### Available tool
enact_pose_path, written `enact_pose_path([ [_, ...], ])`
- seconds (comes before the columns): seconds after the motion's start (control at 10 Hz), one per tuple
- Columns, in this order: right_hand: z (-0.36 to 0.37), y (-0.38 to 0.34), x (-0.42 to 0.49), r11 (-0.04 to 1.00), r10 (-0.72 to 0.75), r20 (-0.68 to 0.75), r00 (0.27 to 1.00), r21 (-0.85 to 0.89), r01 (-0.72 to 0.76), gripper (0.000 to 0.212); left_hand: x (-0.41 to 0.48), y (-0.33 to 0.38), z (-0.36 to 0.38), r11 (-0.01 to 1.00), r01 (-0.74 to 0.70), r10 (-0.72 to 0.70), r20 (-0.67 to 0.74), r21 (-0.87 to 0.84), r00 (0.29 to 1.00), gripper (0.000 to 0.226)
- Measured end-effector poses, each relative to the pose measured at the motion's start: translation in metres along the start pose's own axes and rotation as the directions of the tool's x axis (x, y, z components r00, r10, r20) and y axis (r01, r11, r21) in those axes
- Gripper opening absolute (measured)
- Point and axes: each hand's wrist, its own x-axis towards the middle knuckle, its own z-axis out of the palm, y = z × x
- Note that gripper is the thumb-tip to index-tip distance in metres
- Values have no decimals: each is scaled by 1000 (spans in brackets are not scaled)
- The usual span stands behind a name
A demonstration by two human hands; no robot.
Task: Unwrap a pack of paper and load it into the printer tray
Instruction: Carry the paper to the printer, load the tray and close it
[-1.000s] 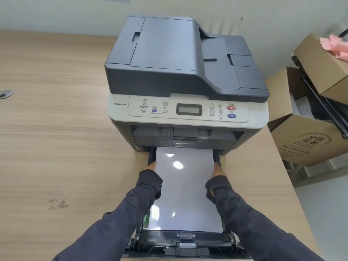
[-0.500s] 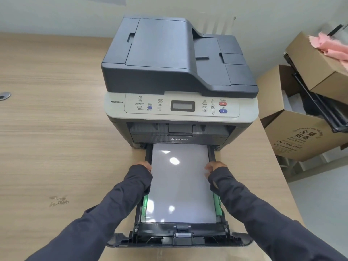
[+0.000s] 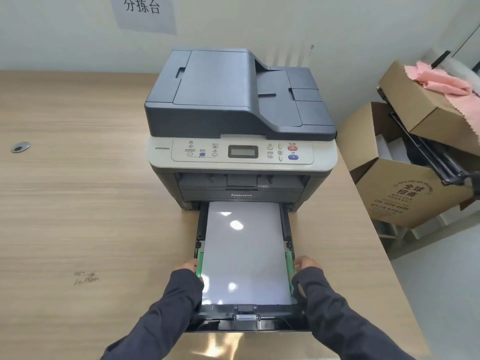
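Here a wooden desk [image 3: 78,203] carries a grey printer [image 3: 240,126], which serves as the landmark. To the right of the printer, off the desk's edge, stand open cardboard boxes [image 3: 405,193], the upper one holding pink cloth [image 3: 446,81]. In front of the printer its black tray [image 3: 200,229] is pulled out toward the person, and a stack of white paper [image 3: 246,255] lies flat inside it, between green side guides. At the tray's near end, farthest from the printer, the left hand [image 3: 188,266] rests against the tray's left wall and the right hand [image 3: 305,265] against its right wall, the paper lying between them. Both hands are mostly hidden by dark sleeves, so I cannot tell whether their fingers are curled closed or spread; neither visibly holds the paper.
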Motion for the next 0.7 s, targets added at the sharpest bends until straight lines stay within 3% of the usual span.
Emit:
enact_pose_path([
  [0.1, 12, 12, -7, 996, 20, -47, 999, 91, -15, 47, 1, -15, 3, 997, 52, -50, 48, -59, 998, 44],
  [0.3, 9, 11, -6, 950, 23, 49, 999, 311, -37, 51, 13, -9, -5, 995, -47, 33, 156, 85, 987, 50],
  [0.4, 5, 11, -7, 956, 11, 47, 999, 293, -25, 51, 16, -4, -10, 991, -79, 52, 226, 112, 973, 53],
  [0.5, 2, 9, -10, 967, -15, 83, 996, 253, -6, 52, 14, -5, -13, 974, -123, 71, 262, 189, 963, 56],
  [0.6, 3, 8, -15, 988, -152, -11, 988, 22, 152, 55, -4, -8, -15, 901, -258, 156, 293, 350, 943, 57],
  [0.7, 3, 8, -40, 853, -486, -10, 874, -222, 472, 49, -32, -24, -24, 672, -516, 368, 365, 531, 855, 54],
])
